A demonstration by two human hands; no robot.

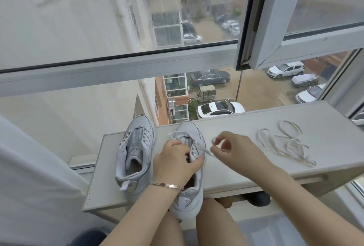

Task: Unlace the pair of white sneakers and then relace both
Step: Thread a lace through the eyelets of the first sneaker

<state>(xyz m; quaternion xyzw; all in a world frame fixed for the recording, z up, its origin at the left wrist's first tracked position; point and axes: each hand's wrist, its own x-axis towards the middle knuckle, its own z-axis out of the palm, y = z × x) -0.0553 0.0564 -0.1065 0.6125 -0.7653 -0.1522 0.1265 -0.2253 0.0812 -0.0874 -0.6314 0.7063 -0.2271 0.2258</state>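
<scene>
White sneaker (189,127) gripped at the eyelets by the left hand (173,165) for steadiness, right hand (240,153) pinching its lace (203,148) taut; loose lace (295,143) lying aside, clear of the work.

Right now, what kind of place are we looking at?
Probably an upper-floor flat, at a window or enclosed balcony: a big window with one open sash, parked cars far below, and a narrow white shelf holding two sneakers and a loose lace.
</scene>
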